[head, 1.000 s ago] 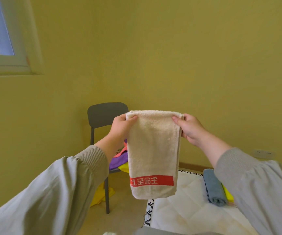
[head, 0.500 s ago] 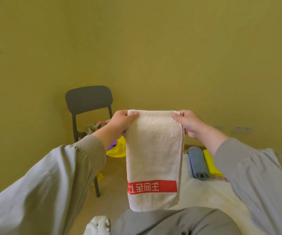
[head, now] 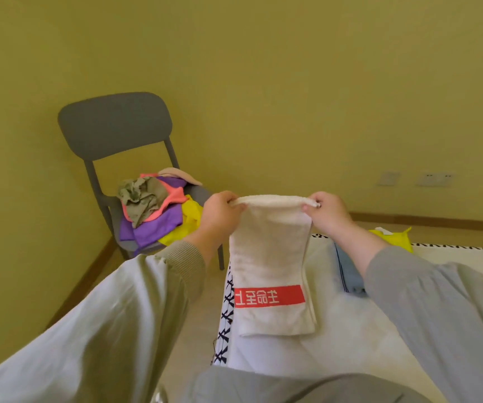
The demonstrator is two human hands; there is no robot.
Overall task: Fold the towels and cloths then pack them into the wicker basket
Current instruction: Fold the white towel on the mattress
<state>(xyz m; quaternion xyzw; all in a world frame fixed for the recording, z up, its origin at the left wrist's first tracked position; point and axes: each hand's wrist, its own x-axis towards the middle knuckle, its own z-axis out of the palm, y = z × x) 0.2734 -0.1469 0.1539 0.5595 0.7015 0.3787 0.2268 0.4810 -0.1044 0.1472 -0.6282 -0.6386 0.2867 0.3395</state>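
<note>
The white towel (head: 269, 257) is held up by its top corners, pinched by the left hand (head: 220, 212) and the right hand (head: 326, 212). Its long axis hangs straight down between them, the lower edge resting on the near bed (head: 350, 344). No basket is seen.

Home bedroom: mattress (head: 452, 263), chair (head: 115, 126).
</note>
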